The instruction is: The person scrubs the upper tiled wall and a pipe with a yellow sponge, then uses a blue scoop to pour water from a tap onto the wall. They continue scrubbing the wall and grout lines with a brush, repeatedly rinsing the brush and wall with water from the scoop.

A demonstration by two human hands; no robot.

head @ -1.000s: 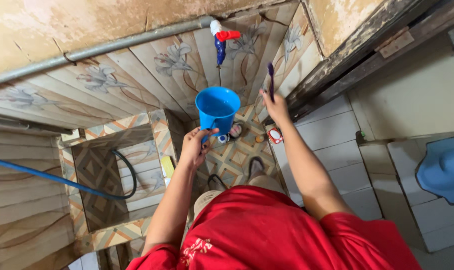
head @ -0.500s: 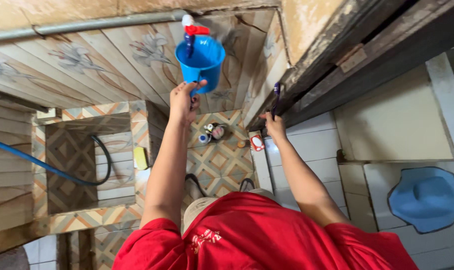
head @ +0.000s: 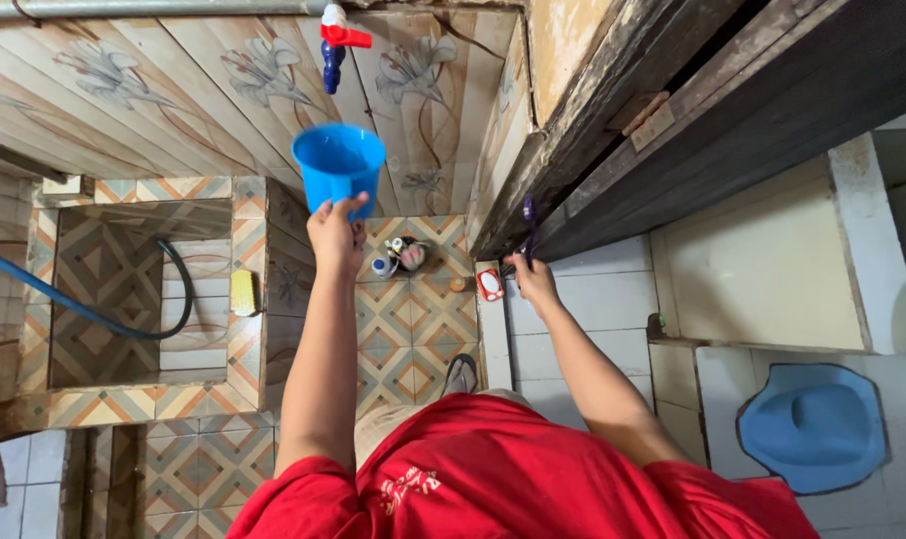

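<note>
Head view looks down at the left hand [head: 335,232], fingers wrapped shut around the handle of a blue cup [head: 339,165], which is held upright below the red-handled tap [head: 335,42] on the tiled wall, mouth up and clear of the spout. No water shows running from the tap, and whether the cup holds any cannot be told. The right hand [head: 535,280] is closed on a purple toothbrush [head: 528,227], bristles up, near the door frame. Judging by this, cup and brush are both in hand; no brushing or rinsing shows. A tiled basin [head: 245,339] with a hose sits to the left.
</note>
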